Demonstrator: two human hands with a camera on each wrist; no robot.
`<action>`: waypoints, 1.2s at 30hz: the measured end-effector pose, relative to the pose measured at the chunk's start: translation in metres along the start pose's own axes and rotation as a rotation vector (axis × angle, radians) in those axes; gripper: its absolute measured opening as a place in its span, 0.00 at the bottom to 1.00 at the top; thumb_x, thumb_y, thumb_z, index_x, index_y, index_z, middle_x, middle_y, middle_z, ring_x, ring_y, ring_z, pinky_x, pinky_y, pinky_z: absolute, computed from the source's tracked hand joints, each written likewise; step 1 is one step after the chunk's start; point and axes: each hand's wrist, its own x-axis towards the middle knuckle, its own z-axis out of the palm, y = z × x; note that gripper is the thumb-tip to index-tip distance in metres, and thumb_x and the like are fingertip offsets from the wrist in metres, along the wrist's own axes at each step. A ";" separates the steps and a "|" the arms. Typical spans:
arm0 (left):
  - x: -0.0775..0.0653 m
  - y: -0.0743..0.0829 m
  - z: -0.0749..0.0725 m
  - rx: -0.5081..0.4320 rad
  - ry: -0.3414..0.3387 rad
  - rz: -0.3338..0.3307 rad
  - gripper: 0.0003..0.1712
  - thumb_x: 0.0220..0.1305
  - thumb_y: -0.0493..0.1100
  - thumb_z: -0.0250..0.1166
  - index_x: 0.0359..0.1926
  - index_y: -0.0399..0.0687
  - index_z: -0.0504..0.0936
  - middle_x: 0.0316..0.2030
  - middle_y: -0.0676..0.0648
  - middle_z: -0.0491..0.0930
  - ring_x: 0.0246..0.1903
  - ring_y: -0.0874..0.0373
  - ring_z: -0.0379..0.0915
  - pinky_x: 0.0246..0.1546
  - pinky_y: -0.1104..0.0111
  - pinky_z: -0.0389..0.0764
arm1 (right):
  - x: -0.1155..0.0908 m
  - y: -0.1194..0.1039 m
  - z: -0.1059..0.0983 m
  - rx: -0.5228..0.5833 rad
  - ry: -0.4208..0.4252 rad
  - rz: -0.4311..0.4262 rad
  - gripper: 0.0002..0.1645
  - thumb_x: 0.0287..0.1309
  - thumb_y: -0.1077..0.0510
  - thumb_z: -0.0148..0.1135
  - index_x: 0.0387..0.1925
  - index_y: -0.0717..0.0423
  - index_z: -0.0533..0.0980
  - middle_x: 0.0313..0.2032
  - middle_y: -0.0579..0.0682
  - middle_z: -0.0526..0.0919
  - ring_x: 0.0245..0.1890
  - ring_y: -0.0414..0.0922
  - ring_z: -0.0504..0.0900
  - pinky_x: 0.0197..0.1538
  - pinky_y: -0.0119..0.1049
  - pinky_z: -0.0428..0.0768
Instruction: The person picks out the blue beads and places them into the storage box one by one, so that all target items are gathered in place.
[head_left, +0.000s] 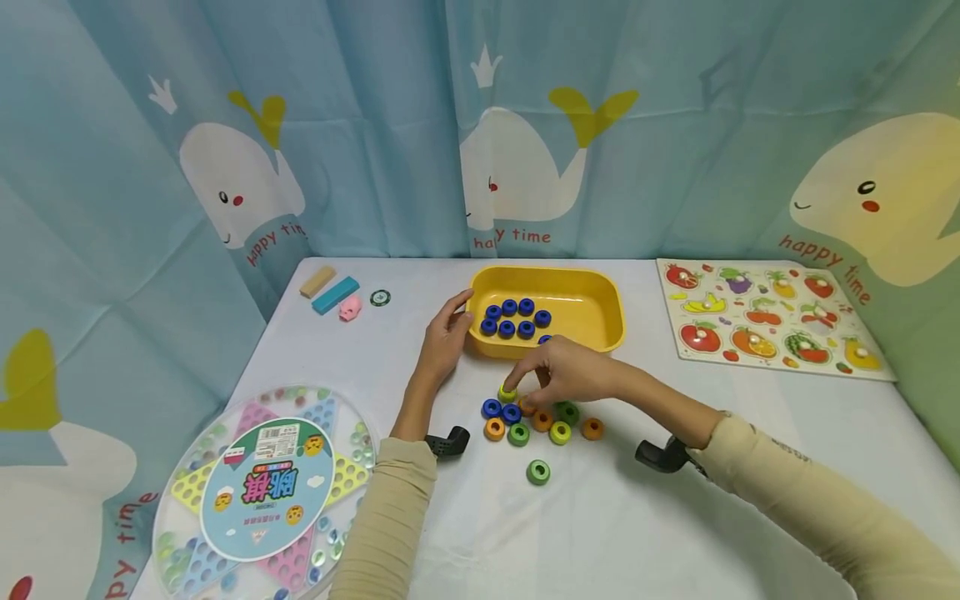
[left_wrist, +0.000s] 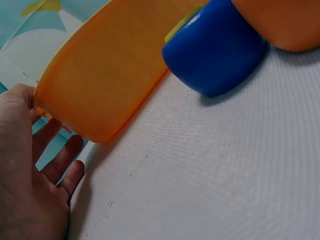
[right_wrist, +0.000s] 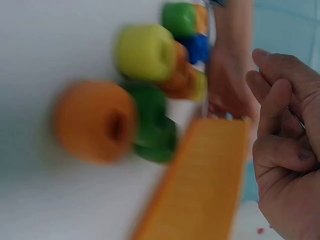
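Note:
My left hand (head_left: 445,337) is at the left end of a yellow plastic tray (head_left: 615,329). Its thumb and fingers hold the rim, as the left wrist view also shows. Several blue ring-shaped beads (head_left: 527,329) lie inside the tray. Over a group of beads in front of the tray is my right hand (head_left: 573,372), fingers bent, one fingertip close by a yellow-green bead (head_left: 507,395). The right wrist view shows nothing between the fingertips of this hand (right_wrist: 287,115). Around it lie blue beads (head_left: 491,408), orange beads (head_left: 592,429) and green beads (head_left: 518,434).
A round Chinese checkers set (head_left: 266,492) lies at the left. At the back left are a tan block (head_left: 317,282), a blue block (head_left: 336,295), a pink piggy figure (head_left: 350,308) and a round chip (head_left: 380,297). A fruit puzzle board (head_left: 772,321) lies back right.

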 end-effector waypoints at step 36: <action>-0.001 0.001 0.002 -0.005 0.006 -0.002 0.23 0.70 0.50 0.49 0.65 0.60 0.67 0.63 0.62 0.63 0.57 0.61 0.66 0.56 0.67 0.68 | 0.001 0.017 0.031 -0.012 -0.021 0.043 0.17 0.49 0.51 0.70 0.44 0.40 0.82 0.27 0.35 0.80 0.20 0.37 0.73 0.24 0.30 0.73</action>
